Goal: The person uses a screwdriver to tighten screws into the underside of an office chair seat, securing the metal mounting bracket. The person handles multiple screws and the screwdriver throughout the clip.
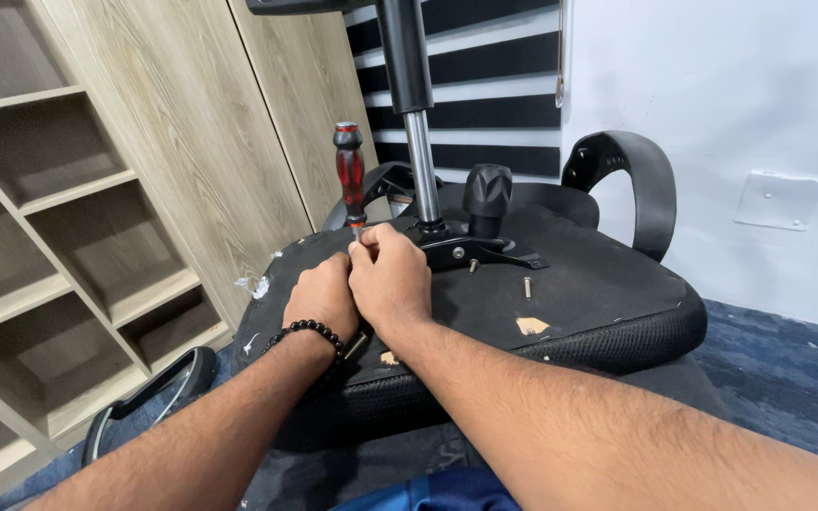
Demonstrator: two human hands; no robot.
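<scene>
An upturned office chair seat (598,293) fills the frame's middle, underside up so its fittings are reachable. Its one metal column (420,151) rises at top centre. Both hands meet centre-left: the right hand (388,276) pinches the one red screwdriver (349,170) upright, the left hand (322,298) curled beside it, steadying. Two bolts (526,287) stand loose.

Red-and-black screwdriver handle (349,170), black seat underside (598,284) (tan scuffs), black-and-white striped blind (485,85), blue carpet (778,378).

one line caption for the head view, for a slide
Both hands, left hand and right hand, steady an upright red-handled screwdriver on an overturned office chair seat.
</scene>
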